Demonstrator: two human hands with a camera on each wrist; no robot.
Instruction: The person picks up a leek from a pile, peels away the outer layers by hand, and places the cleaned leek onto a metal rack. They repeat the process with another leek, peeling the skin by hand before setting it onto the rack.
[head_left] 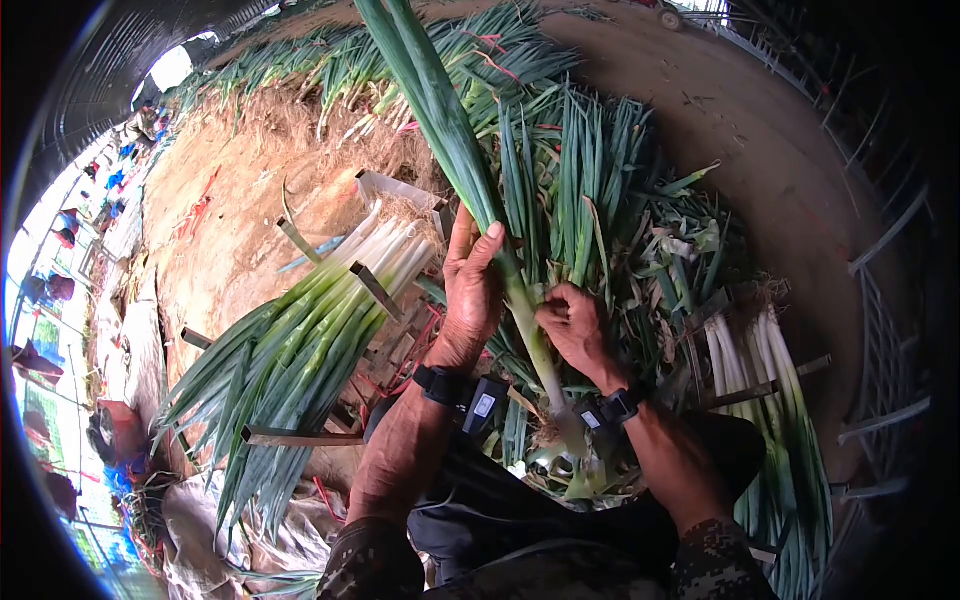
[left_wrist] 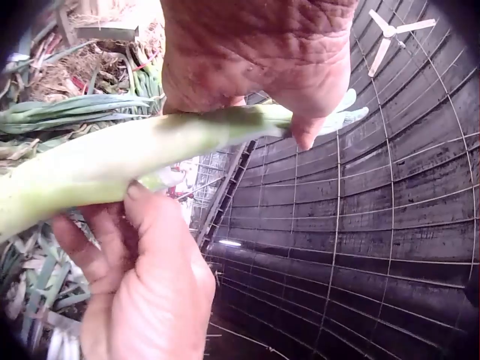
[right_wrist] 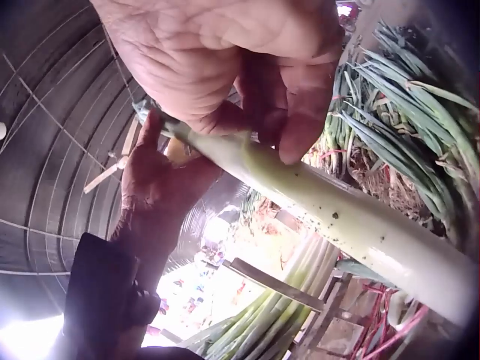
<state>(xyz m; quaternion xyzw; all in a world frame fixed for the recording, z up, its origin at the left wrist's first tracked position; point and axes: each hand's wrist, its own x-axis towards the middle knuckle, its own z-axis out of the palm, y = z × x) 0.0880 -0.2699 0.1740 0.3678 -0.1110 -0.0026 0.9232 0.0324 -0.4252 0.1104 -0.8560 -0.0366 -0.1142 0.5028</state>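
Note:
A long green onion [head_left: 535, 340] slants across the middle of the head view, its green leaves up and its root end down near the person's lap. My left hand [head_left: 472, 285] grips it where the leaves begin, thumb lying along the front. Lower down, my right hand [head_left: 578, 328] has its fingers curled at the side of the pale stalk. The right wrist view shows the thumb and finger of the right hand [right_wrist: 247, 82] pinching the outer layer at its edge. Dark specks mark the white stalk [right_wrist: 360, 225] below that pinch.
Left of the hands, a bundle of green onions [head_left: 310, 330] lies in a rack with metal uprights [head_left: 376, 290]. Another bundle [head_left: 765, 370] rests at the right. Untrimmed onions [head_left: 590, 180] are heaped ahead, with loose leaf scraps [head_left: 670, 260] beside them. Red ties [head_left: 405, 355] lie near the rack.

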